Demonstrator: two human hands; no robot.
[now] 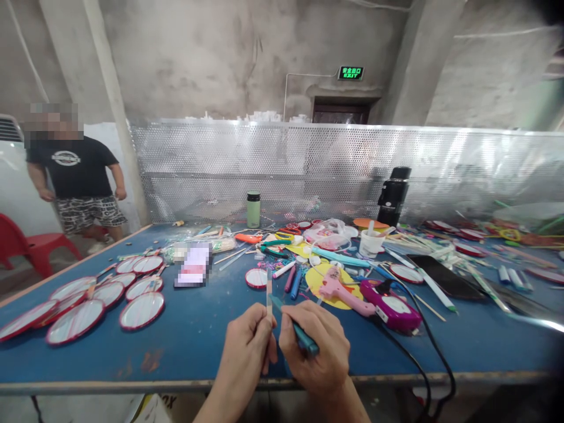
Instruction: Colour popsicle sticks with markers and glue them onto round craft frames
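My left hand [247, 349] is closed around a thin flat wooden stick [269, 292] that stands upright above my fingers. My right hand [315, 346] is closed on a teal marker pen [296, 329], its tip touching the stick near the middle. Both hands hover over the near edge of the blue table [189, 335]. A pink hot glue gun [341, 289] lies just beyond my right hand on a yellow paper disc [318, 276], next to a magenta device [392, 308] with a black cable.
Several red-rimmed white discs [141, 309] lie on the table's left. Markers, sticks, a white cup [369, 242], a green bottle [253, 208], a black phone [440, 275] and a black flask [393, 195] crowd the far side. A person in a black shirt [73, 170] stands far left by a red chair [30, 244].
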